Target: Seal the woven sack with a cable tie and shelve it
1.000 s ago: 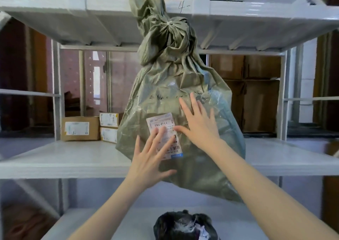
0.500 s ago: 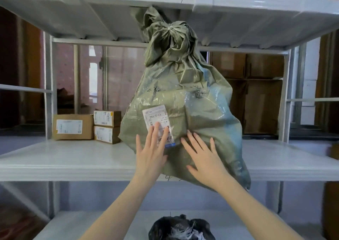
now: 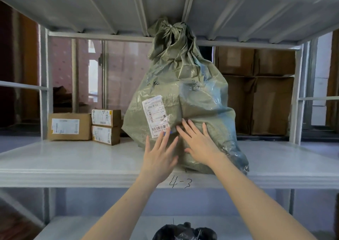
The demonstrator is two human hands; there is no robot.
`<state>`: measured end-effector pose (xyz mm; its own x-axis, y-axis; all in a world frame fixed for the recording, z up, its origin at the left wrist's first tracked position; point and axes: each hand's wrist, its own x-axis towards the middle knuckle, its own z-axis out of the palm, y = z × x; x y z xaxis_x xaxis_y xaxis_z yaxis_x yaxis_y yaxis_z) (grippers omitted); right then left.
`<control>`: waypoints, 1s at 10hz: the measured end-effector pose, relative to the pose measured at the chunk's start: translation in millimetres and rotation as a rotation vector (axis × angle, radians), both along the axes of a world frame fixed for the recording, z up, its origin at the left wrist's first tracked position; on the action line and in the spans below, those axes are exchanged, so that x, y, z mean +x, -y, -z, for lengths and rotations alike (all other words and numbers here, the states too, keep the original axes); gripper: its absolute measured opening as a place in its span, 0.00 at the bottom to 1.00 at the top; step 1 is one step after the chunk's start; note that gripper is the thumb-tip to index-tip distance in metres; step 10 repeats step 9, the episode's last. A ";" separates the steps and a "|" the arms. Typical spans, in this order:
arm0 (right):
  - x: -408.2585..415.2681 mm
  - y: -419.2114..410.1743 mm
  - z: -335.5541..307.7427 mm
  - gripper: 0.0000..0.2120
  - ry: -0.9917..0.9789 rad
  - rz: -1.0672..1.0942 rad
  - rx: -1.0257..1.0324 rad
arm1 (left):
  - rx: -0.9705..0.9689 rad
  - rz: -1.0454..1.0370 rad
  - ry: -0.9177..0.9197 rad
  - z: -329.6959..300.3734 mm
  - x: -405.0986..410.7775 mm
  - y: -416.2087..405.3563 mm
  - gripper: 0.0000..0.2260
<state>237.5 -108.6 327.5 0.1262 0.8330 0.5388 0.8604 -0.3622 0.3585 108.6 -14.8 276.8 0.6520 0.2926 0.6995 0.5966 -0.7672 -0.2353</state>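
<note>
A grey-green woven sack (image 3: 185,93) stands upright on the white shelf (image 3: 73,159) marked "4-3". Its neck is bunched and tied shut just under the shelf above. A white shipping label (image 3: 155,116) is stuck on its front. My left hand (image 3: 159,155) lies flat against the sack's lower front, fingers spread, just below the label. My right hand (image 3: 200,144) presses flat on the sack beside it, fingers apart. Neither hand grips the fabric. I cannot make out a cable tie at the neck.
Three small cardboard boxes (image 3: 82,126) with labels sit to the sack's left on the same shelf. Large brown cartons (image 3: 256,91) stand behind on the right. A black bag (image 3: 183,232) lies on the lower shelf. White uprights (image 3: 295,96) frame the bay.
The sack has gone from hanging over the shelf edge to standing further back on the shelf. Both hands slid down its front, staying flat on it.
</note>
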 end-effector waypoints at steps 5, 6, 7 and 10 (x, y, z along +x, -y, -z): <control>-15.5 2.9 -19.1 0.32 -0.272 -0.013 -0.192 | -0.011 -0.033 -0.093 -9.2 -9.3 -6.2 0.30; -21.3 16.2 -17.4 0.32 -0.258 -0.035 -0.155 | 0.045 0.025 -0.104 -13.9 -12.5 -0.5 0.31; -26.6 31.9 -21.6 0.32 -0.249 -0.027 -0.114 | 0.030 0.028 -0.094 -24.0 -23.0 11.5 0.34; -35.4 64.7 -40.1 0.33 -0.241 -0.024 -0.047 | 0.097 0.027 -0.027 -40.3 -40.5 30.0 0.36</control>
